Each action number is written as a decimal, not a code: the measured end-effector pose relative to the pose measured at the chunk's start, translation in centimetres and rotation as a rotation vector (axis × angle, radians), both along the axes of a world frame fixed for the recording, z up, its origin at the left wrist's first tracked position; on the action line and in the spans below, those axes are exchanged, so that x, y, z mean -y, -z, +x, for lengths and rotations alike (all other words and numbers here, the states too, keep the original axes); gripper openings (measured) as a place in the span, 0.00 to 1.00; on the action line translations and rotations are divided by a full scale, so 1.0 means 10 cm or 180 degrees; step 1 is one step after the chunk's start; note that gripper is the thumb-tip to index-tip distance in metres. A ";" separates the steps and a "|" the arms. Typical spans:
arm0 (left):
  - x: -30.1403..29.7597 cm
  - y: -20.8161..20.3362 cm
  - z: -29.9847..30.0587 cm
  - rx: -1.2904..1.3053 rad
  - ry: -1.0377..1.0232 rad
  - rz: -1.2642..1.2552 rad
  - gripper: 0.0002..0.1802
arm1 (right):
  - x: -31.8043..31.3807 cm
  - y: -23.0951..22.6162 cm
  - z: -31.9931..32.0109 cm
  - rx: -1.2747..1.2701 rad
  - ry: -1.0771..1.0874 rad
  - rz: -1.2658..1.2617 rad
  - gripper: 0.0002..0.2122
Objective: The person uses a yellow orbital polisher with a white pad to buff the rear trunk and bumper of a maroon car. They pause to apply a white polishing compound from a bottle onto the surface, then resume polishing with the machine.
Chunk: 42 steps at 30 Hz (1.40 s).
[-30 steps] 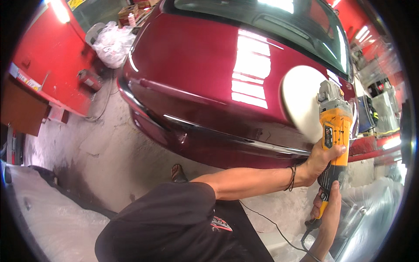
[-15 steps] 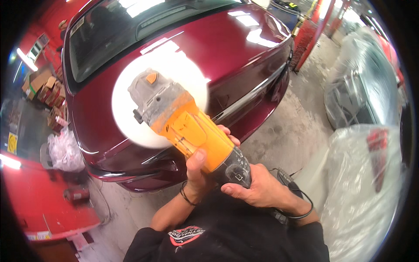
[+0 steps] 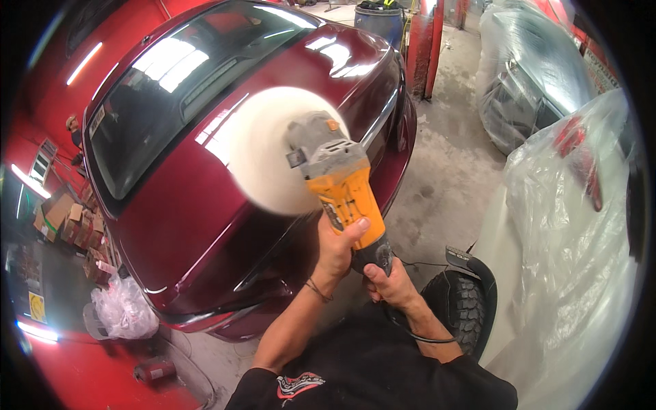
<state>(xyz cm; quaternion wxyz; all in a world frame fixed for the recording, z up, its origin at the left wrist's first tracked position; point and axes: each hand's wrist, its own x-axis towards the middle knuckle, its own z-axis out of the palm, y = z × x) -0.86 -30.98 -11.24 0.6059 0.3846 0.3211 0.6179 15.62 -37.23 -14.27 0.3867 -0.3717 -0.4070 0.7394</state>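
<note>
A yellow and grey power polisher [image 3: 352, 195] with a wide, round white pad [image 3: 263, 150] is held out over the trunk lid of a dark red car [image 3: 164, 239]. My left hand [image 3: 336, 247] wraps round the yellow body, thumb on top. Behind it, my right hand [image 3: 393, 281] is closed on the black rear end of the tool. The pad looks smeared, as if spinning. Whether it touches the paint I cannot tell. From the tool, a black cord [image 3: 430, 338] runs over my right forearm.
Plastic sheeting [image 3: 560, 273] drapes a pale vehicle close on the right, its knobby tire [image 3: 466, 311] showing. Another covered car [image 3: 529, 82] stands farther off. A red post [image 3: 425, 51] rises beyond the trunk. At left are cardboard boxes [image 3: 68, 219] and a plastic bag [image 3: 124, 309].
The polisher has swung to a more upright angle and sits farther right in the picture. Its pad, sharper before, is now blurred. Both hands keep their hold; the view has shifted.
</note>
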 end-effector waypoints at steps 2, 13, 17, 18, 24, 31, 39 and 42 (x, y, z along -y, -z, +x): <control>-0.25 0.00 0.19 -0.0123 0.0024 -0.0033 0.26 | -0.24 0.10 0.18 -0.0118 0.0005 0.0052 0.23; -2.20 0.14 1.37 -0.0390 0.0168 -0.0174 0.27 | -2.01 0.35 1.15 -0.0598 0.0351 -0.0350 0.28; -2.94 0.08 1.72 -0.0459 0.0184 -0.0270 0.26 | -2.71 0.29 1.48 -0.0491 0.0519 -0.0573 0.29; -3.13 0.06 1.80 -0.0444 0.0182 -0.0272 0.26 | -2.89 0.25 1.56 -0.0403 0.0580 -0.0632 0.30; -4.25 -0.08 2.22 -0.0430 0.0168 -0.0309 0.21 | -3.98 0.03 1.94 -0.0034 0.0638 -0.0836 0.33; -5.17 -0.06 2.75 -0.0565 -0.0050 -0.0417 0.22 | -4.93 -0.03 2.43 -0.0084 0.0593 -0.1152 0.36; -4.52 0.03 2.63 -0.0687 0.0042 -0.0262 0.23 | -4.23 0.16 2.35 -0.0130 0.0566 -0.1183 0.36; -3.98 0.07 2.38 -0.0514 0.0137 -0.0371 0.29 | -3.67 0.14 2.04 -0.0095 0.0699 -0.1040 0.37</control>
